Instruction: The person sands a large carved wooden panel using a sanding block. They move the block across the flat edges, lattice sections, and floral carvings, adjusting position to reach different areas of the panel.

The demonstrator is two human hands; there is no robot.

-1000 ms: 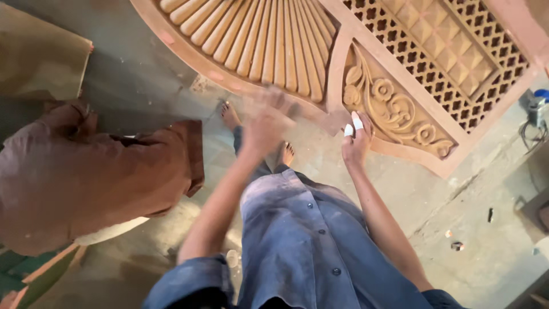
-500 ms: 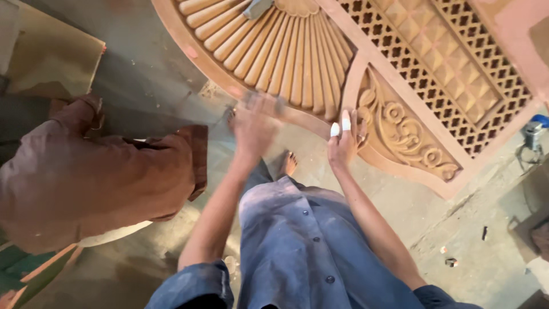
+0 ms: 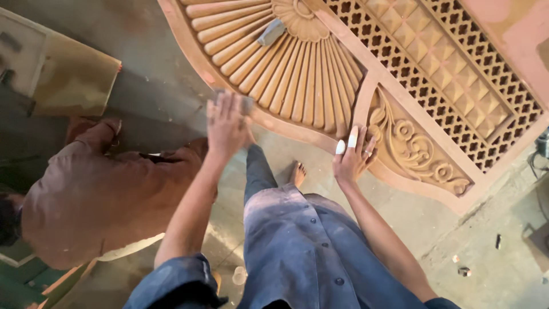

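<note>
Left hand point(image 3: 227, 123) now lower on fluted carved wooden panel point(image 3: 297, 74), fingers gripping grey sanding pad point(image 3: 246, 105); right hand point(image 3: 351, 157) splayed flat.

- We see a grey concrete floor point(image 3: 154, 86), dusty and stained, running under everything.
- At the upper left a flat tan board point(image 3: 68, 74) lies on the floor, its corner toward the middle.
- A second person in a brown shirt point(image 3: 97, 200) crouches at the left, bent low over the floor.
- Green and orange wood point(image 3: 40, 283) shows at the lower left corner.
- At the lower right the floor is paler, with small scraps point(image 3: 463, 270) scattered on it.
- A cable point(image 3: 534, 166) trails at the right edge.
- The light is soft and even; we see no walls or windows.
</note>
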